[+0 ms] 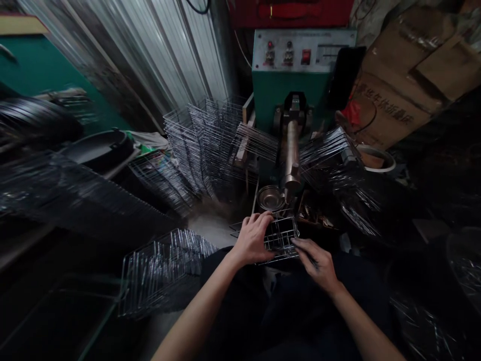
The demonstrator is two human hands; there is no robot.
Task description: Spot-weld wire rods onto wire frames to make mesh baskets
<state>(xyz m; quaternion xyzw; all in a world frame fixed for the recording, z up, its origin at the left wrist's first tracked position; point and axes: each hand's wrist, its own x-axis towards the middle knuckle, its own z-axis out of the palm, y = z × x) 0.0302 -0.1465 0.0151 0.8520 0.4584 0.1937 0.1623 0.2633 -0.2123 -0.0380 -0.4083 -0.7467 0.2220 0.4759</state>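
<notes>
A small wire rack (280, 238) sits in front of me, just below the metal arm (291, 150) of a green machine (296, 75). My left hand (253, 239) lies over the rack's left side with fingers curled around its wires. My right hand (315, 260) grips the rack's right lower edge, fingers closed on the wire. Both forearms reach up from the bottom of the view.
Stacks of finished wire racks (205, 145) stand left of the machine, with more at the lower left (161, 268) and right (330, 150). A small metal bowl (269, 198) sits under the arm. Cardboard boxes (406, 75) fill the upper right; a dark pan (99, 148) lies left.
</notes>
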